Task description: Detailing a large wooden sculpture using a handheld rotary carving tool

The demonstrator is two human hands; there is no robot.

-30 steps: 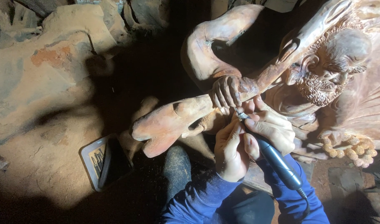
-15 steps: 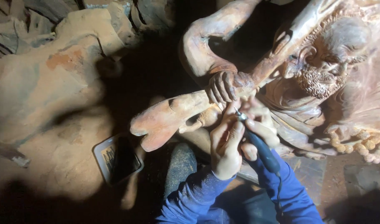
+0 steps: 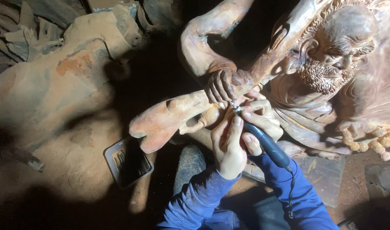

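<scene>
A large reddish wooden carving [image 3: 331, 76] of a bearded seated figure fills the right of the view, its carved fist [image 3: 222, 85] closed around a long staff that ends in an animal-like head [image 3: 161, 123] lower left of the fist. Just below that fist, the right hand [image 3: 261, 121] has its grip wrapped closed around a dark pen-shaped rotary tool [image 3: 267, 145], held like a pencil, with the metal tip [image 3: 234, 107] touching the wood right under the carved fist. A black cord [image 3: 291, 191] runs from the tool's back end down across the blue sleeve [image 3: 301, 196]. The left hand [image 3: 229, 145] lies beside the right one, below the fist, its fingers stretched up against the staff and the tool's front end; its grip is loosely curled and steadying rather than clamped around anything. Lower left of the staff's animal head, a small dark tray [image 3: 127, 162] with thin bits in it rests on the dusty floor [image 3: 67, 170]. A string of carved beads [image 3: 374, 140] hangs at the carving's lower right.
</scene>
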